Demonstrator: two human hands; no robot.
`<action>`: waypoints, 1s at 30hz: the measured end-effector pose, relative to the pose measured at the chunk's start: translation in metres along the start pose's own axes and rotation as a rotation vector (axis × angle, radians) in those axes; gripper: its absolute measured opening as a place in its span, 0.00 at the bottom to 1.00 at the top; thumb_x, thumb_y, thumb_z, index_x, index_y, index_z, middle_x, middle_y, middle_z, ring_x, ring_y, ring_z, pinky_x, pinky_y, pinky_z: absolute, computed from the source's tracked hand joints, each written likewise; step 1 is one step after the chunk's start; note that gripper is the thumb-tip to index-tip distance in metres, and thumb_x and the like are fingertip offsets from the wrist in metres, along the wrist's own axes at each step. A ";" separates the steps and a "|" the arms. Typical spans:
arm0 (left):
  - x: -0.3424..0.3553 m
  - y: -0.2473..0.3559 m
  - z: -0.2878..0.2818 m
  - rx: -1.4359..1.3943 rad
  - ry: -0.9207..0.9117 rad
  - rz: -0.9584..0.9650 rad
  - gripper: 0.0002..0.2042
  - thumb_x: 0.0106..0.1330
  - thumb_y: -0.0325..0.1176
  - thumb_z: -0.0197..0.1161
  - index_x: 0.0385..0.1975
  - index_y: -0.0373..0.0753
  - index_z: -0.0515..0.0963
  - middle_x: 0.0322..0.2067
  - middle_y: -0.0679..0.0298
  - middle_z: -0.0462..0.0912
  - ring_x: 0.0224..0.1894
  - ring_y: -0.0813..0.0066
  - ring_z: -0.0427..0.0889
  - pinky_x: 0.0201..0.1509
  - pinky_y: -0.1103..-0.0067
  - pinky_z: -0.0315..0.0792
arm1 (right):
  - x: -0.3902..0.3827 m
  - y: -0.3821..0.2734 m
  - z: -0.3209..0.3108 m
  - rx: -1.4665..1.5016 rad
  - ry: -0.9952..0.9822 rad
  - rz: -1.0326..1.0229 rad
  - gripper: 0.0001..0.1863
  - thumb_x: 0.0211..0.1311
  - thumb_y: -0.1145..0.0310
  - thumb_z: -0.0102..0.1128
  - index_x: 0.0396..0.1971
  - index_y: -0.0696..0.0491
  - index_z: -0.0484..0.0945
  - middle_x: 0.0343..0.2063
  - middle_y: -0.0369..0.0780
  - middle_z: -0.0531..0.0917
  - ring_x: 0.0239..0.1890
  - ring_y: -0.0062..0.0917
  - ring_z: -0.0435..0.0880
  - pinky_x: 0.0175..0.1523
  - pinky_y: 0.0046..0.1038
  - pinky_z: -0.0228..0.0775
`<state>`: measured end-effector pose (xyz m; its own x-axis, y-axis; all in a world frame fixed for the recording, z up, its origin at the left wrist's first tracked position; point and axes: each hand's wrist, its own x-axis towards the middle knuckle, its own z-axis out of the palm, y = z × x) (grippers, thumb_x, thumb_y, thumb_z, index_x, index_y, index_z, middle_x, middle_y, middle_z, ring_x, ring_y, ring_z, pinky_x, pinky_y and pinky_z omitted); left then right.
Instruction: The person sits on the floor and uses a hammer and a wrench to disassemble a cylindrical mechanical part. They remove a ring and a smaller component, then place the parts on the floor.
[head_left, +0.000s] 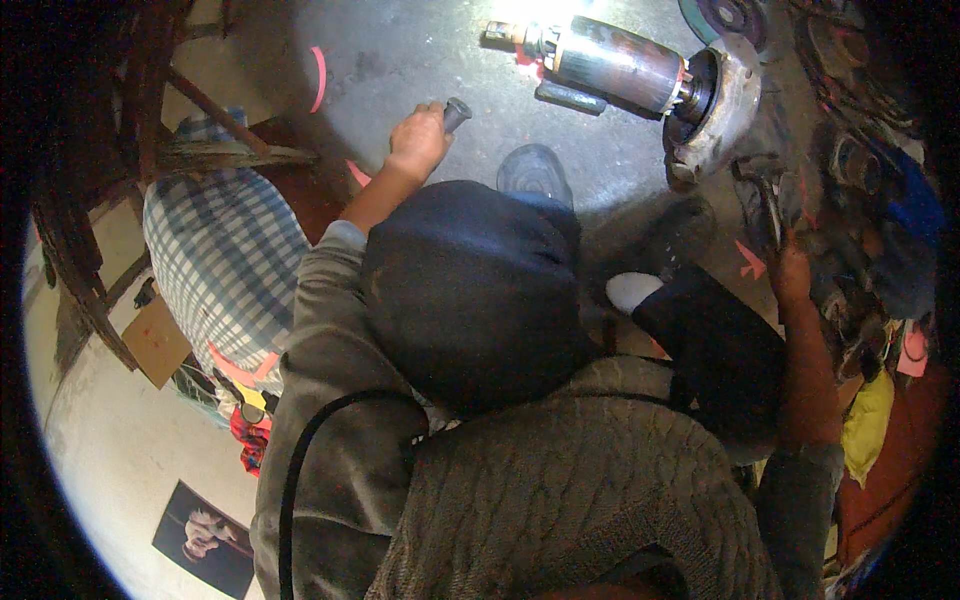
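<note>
My left hand (420,140) is closed around a short dark metal cylinder (457,114) with a wider rim, held above the grey floor. At the right, my right hand (792,270) grips a hammer (770,200), its head pointing away from me. Beyond both hands lies a motor rotor (620,65), with a bare shaft (505,33) toward the left. Its right end sits in a round, dirty metal end cover (715,105). Beside the rotor, on its near side, rests a small dark bar-like piece (570,97). Neither hand touches the rotor.
My shoe (535,172) and bent knee (470,290) are between my hands. Cables and assorted parts (850,170) crowd the right side. A checked cloth (225,260) covers something at the left, near a wooden frame (110,250). A yellow bag (868,425) lies at right.
</note>
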<state>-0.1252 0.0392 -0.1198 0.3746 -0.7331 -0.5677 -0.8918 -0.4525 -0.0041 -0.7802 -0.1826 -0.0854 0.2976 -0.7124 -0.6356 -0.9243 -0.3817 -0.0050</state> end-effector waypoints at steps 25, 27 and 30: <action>0.109 0.104 -0.139 -0.582 -0.081 0.698 0.22 0.58 0.38 0.69 0.53 0.39 0.80 0.43 0.51 0.87 0.44 0.59 0.85 0.50 0.65 0.79 | 0.122 -0.241 -0.144 0.516 0.859 -0.156 0.30 0.69 0.46 0.59 0.61 0.54 0.77 0.55 0.59 0.79 0.61 0.52 0.76 0.68 0.43 0.66; 0.119 0.102 -0.138 -0.794 -0.261 0.783 0.21 0.58 0.35 0.69 0.52 0.37 0.81 0.41 0.54 0.87 0.42 0.65 0.84 0.48 0.67 0.79 | 0.127 -0.236 -0.136 0.574 0.900 -0.181 0.30 0.69 0.48 0.59 0.61 0.54 0.78 0.55 0.58 0.80 0.60 0.51 0.77 0.67 0.43 0.66; 0.126 0.097 -0.142 -0.689 -0.366 0.736 0.19 0.57 0.30 0.69 0.50 0.35 0.81 0.39 0.58 0.86 0.42 0.70 0.82 0.47 0.70 0.78 | 0.126 -0.233 -0.134 0.559 0.907 -0.216 0.29 0.69 0.49 0.60 0.61 0.55 0.78 0.54 0.58 0.80 0.60 0.51 0.77 0.67 0.43 0.67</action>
<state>-0.1285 -0.1696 -0.0749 -0.3975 -0.7974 -0.4540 -0.4893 -0.2344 0.8400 -0.4954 -0.2625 -0.0608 0.3209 -0.9196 0.2267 -0.7406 -0.3928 -0.5451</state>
